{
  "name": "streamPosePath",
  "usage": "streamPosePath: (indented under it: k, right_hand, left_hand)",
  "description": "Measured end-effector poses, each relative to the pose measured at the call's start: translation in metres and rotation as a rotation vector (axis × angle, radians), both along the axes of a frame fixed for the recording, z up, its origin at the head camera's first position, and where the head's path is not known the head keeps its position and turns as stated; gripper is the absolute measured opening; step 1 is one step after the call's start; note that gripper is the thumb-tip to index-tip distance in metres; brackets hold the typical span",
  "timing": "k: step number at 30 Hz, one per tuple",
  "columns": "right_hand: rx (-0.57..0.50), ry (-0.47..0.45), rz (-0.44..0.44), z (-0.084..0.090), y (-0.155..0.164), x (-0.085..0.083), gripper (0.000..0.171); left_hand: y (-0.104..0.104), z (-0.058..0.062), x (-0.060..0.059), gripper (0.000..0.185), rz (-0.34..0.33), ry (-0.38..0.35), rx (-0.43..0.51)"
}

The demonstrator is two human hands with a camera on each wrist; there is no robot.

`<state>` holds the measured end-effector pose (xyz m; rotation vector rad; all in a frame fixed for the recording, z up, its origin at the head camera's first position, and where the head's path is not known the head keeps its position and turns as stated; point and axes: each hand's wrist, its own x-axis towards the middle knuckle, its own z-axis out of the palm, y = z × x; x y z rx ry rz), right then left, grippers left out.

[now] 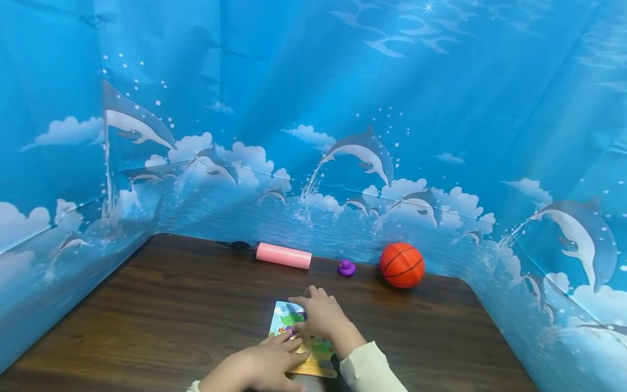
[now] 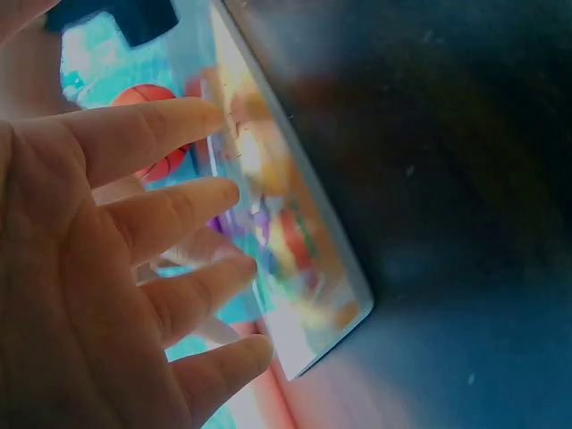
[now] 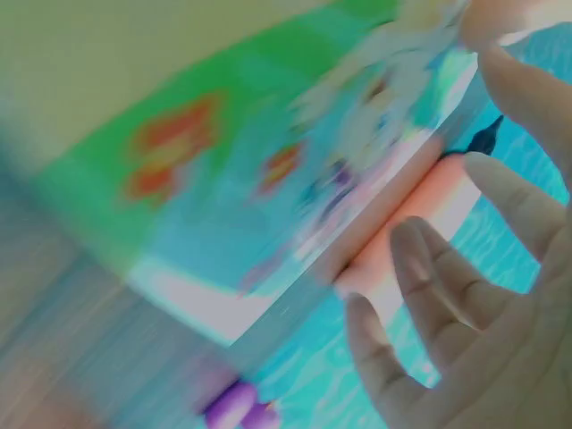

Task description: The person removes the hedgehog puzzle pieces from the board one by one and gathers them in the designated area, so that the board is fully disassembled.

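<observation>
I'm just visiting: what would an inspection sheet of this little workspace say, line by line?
Surface: dark brown wood-grain table.
Job's things: colourful flat picture puzzle board, lying on the table.
Clutter: pink cylindrical hand pump, small purple toy duck, orange toy basketball, along the far edge.
Hands: left hand and right hand rest on the board, fingers fairly straight.
Cables: nothing seen.
Surroundings: blue dolphin-print backdrop on three sides.

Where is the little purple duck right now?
In the head view the purple duck sits at the far edge of the table, between the pink pump on its left and the orange ball on its right, beyond both hands.
</observation>
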<state>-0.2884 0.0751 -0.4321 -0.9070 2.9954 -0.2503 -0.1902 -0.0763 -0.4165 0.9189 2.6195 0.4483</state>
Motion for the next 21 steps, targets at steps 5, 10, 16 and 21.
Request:
streamPosePath:
  k: [5, 10, 16, 21]
  right_hand:
    - [0.030, -0.043, -0.018, 0.000, -0.011, -0.002, 0.045]
    - [0.013, -0.095, -0.022, -0.003, -0.016, -0.006, 0.042]
    - [-0.040, -0.168, -0.003, 0.003, -0.022, -0.010, 0.044]
    - [-0.080, -0.293, -0.032, 0.008, -0.027, -0.017, 0.044]
  left_hand:
    - [0.003, -0.002, 0.000, 0.067, 0.012, -0.039, -0.001]
    - [0.004, -0.005, -0.001, 0.074, -0.035, 0.003, -0.004]
    - [0.001, -0.005, -0.007, 0.069, -0.126, 0.129, -0.050]
    - [-0.001, -0.005, -0.013, 0.063, -0.134, 0.120, -0.060]
